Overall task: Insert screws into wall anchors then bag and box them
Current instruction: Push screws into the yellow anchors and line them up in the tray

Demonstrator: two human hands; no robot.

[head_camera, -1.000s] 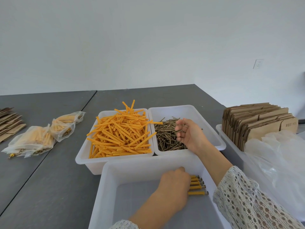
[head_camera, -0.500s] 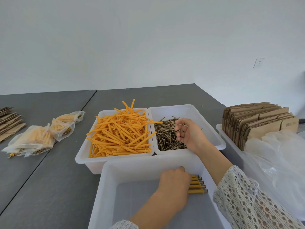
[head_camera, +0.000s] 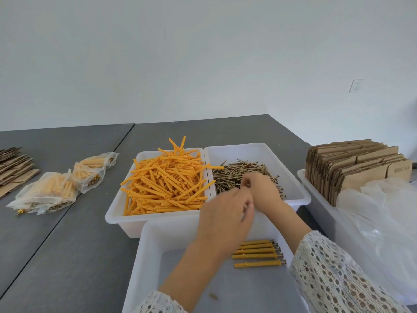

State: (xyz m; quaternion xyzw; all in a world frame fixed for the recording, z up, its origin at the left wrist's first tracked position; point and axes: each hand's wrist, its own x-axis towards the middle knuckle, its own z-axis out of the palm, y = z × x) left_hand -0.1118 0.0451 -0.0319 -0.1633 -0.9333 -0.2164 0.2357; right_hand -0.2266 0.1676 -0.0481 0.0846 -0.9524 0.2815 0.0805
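A white bin (head_camera: 112, 213) holds a heap of orange wall anchors (head_camera: 162, 184). Beside it on the right, a second white bin (head_camera: 300, 190) holds brass screws (head_camera: 230, 177). My right hand (head_camera: 264, 193) hovers over the screws, back up, its fingers curled round a few of them. My left hand (head_camera: 225, 215) is raised just left of it, blurred, thumb and fingers close together; what it holds I cannot make out. In the near white bin (head_camera: 144, 256) lie several anchors with screws in them (head_camera: 257, 254), side by side.
Filled clear bags (head_camera: 52, 193) lie on the grey table at the left, with flat cardboard (head_camera: 11, 168) beyond them. At the right, a white tray holds folded cardboard boxes (head_camera: 361, 168) and loose clear plastic bags (head_camera: 383, 222).
My left hand has lifted off the assembled anchors in the near bin and moved up to my right hand. My right hand has turned palm down over the screws.
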